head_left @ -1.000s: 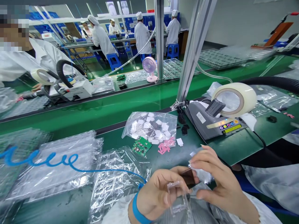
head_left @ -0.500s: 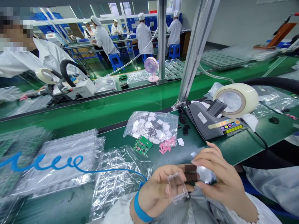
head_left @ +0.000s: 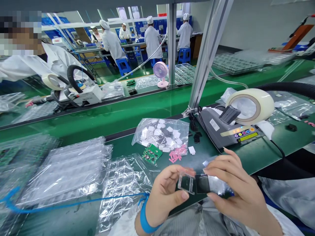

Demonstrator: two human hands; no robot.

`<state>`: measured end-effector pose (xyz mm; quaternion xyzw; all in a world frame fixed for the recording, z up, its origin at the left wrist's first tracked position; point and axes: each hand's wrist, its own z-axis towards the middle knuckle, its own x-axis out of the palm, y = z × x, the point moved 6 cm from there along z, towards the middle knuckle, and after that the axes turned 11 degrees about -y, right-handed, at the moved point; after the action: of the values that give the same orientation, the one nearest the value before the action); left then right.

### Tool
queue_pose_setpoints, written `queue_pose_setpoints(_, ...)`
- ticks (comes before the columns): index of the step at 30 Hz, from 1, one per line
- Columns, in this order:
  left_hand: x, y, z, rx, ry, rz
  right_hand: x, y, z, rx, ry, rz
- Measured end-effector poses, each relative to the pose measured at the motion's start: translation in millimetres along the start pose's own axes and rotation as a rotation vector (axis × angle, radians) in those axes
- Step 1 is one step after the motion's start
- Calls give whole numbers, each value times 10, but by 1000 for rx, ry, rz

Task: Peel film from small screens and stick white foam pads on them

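My left hand (head_left: 164,193), with a blue wrist strap (head_left: 145,219), is closed on a small clear plastic frame (head_left: 186,184), held between thumb and fingers. Close beside it, my right hand (head_left: 232,183) pinches a small LCD panel (head_left: 203,184) by its shiny end; the dark glass points toward the frame. A little white tab (head_left: 205,163) sticks up by the right fingertips. Beyond the hands lie a plastic bag of white-tabbed parts (head_left: 159,132), a green circuit board (head_left: 152,154), pink strips (head_left: 177,153) and a single white piece (head_left: 192,150).
A grey tape dispenser (head_left: 219,127) bearing a big tape roll (head_left: 249,105) stands at right. Stacked clear trays (head_left: 71,167) and a bagged tray (head_left: 125,180) lie left. A blue cord (head_left: 81,203) runs from my strap. A metal post (head_left: 209,55) rises behind; co-workers sit farther off.
My left hand has turned the clear frame and raised it slightly, with the thumb now below it. The right hand has shifted slightly rightward with the panel. The blue cord has straightened and dropped.
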<state>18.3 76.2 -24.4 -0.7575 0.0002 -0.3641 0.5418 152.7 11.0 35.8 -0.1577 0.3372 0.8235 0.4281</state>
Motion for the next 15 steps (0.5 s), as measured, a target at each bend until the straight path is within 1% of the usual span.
queue_pose_setpoints(4,27,111,-19,-203,9,-61,60,25,21,-76,87,-44)
queue_pose_setpoints(7,30,185,-29,-294,7,-101,100,92,42,-161,147,-53)
queue_pose_setpoints(11,35,229,-34,-340,58,-128,117,157,68,-208,219,-32)
queue_pose_setpoints(15,53,201,-29,-311,121,-134,114,198,92,-256,272,-24)
